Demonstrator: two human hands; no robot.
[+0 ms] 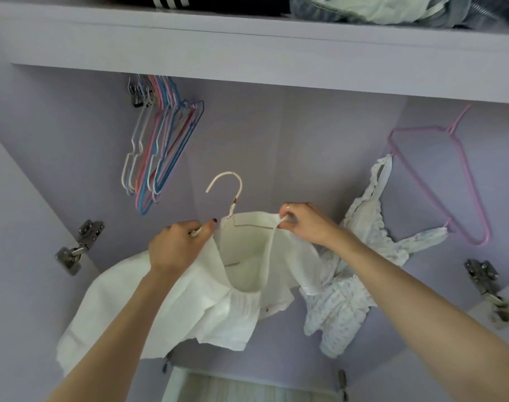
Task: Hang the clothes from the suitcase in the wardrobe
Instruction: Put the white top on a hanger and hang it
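Note:
A white strappy dress point(207, 297) hangs between my hands in front of the open lilac wardrobe point(276, 134). A cream hanger point(231, 187) sits inside its neckline, hook up and free of any rail. My left hand point(178, 245) grips the hanger's left end together with the dress fabric. My right hand point(302, 223) pinches the dress's thin right strap beside the hanger's right shoulder. The suitcase is out of view.
Several empty coloured wire hangers point(160, 146) hang at the upper left. A floral white garment point(363, 256) hangs on a pink hanger point(439, 181) at the right. Folded clothes lie on the top shelf point(276, 50). Door hinges point(79, 245) stick out at both sides.

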